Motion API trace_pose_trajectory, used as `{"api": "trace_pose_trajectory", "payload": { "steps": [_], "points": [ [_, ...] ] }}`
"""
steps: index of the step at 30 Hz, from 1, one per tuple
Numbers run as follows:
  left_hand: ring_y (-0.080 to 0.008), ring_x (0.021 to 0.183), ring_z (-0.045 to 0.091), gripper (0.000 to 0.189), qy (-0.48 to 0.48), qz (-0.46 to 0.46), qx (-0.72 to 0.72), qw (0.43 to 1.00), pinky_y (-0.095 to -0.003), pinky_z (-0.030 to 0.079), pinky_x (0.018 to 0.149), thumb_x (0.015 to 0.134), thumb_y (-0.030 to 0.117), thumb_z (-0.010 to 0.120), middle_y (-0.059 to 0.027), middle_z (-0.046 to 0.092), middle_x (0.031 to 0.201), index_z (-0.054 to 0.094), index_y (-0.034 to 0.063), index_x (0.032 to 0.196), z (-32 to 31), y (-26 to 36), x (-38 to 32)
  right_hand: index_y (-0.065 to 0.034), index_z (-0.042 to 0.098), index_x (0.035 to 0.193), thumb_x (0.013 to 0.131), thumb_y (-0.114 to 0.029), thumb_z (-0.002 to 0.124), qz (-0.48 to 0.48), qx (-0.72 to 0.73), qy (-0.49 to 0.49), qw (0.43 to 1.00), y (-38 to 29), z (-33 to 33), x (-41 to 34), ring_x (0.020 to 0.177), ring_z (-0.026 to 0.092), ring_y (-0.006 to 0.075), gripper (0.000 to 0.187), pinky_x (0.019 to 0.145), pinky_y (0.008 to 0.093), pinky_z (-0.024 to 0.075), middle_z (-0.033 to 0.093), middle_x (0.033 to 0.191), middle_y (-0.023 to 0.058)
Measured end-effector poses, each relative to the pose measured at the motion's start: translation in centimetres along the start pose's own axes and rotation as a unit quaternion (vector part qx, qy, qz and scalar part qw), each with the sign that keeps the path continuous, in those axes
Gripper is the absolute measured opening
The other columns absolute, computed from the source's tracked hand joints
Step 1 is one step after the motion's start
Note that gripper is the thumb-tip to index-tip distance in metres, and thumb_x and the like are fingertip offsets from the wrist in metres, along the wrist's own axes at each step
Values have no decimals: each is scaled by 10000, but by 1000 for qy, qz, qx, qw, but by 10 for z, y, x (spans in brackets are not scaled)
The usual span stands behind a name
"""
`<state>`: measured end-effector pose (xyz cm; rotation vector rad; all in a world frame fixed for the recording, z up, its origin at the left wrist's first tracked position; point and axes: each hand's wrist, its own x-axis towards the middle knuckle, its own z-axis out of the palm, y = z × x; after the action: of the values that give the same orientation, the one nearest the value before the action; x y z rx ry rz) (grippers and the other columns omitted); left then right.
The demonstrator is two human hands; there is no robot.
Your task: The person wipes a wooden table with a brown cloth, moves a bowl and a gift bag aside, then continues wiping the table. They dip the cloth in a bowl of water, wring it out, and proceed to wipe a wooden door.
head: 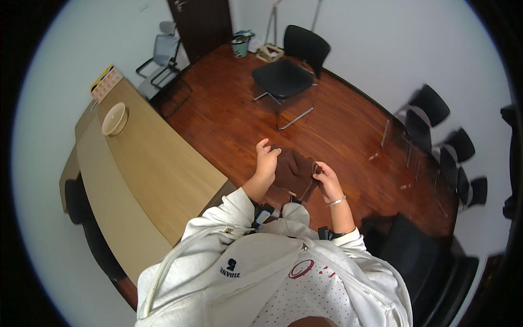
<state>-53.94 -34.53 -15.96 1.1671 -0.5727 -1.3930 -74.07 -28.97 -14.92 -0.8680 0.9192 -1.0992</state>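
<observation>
A piece of dark brown cloth (293, 167) is stretched between my two hands in front of my body, over the floor. My left hand (267, 157) pinches its upper left corner between thumb and fingers. On the other side, my right hand (326, 178) grips the right edge, where a paler seam shows. A small light tag (292, 193) sits at the cloth's lower edge. The cloth's exact kind cannot be told.
A wooden table (163, 171) stands at my left, bearing a cream bowl (115, 119) and a patterned box (107, 83). A black chair (284, 77) is ahead; several more (419, 126) line the right wall. A green bin (240, 48) stands near the door.
</observation>
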Motion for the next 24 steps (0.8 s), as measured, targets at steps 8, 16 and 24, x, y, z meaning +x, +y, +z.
{"api": "trace_pose_trajectory", "payload": {
  "steps": [8, 16, 24],
  "points": [
    [-179, 993, 501, 530, 157, 118, -11, 980, -278, 414, 898, 833, -51, 531, -77, 466, 1105, 372, 77, 1321, 33, 64, 152, -4, 589, 1190, 855, -2, 468, 102, -150, -192, 964, -29, -25, 226, 1016, 537, 126, 356, 903, 263, 415, 613, 1103, -1],
    [-134, 985, 502, 478, 176, 231, 2, 957, -247, 416, 890, 858, -67, 558, -31, 492, 1053, 418, 67, 1295, 1, 143, 243, -7, 364, 1412, 852, 45, 504, 32, -336, -294, 894, -37, 63, 417, 1196, 487, 183, 579, 994, 309, 402, 473, 1357, 101],
    [-112, 1017, 476, 587, 96, 249, 3, 964, -230, 376, 900, 732, -150, 493, -6, 480, 1004, 449, 82, 1269, -114, 202, 309, -93, -85, 1509, 740, -135, 745, -88, -349, -527, 770, 11, 210, 531, 1445, 101, 329, 1133, 1157, 383, 151, 62, 1549, 242]
  ]
}}
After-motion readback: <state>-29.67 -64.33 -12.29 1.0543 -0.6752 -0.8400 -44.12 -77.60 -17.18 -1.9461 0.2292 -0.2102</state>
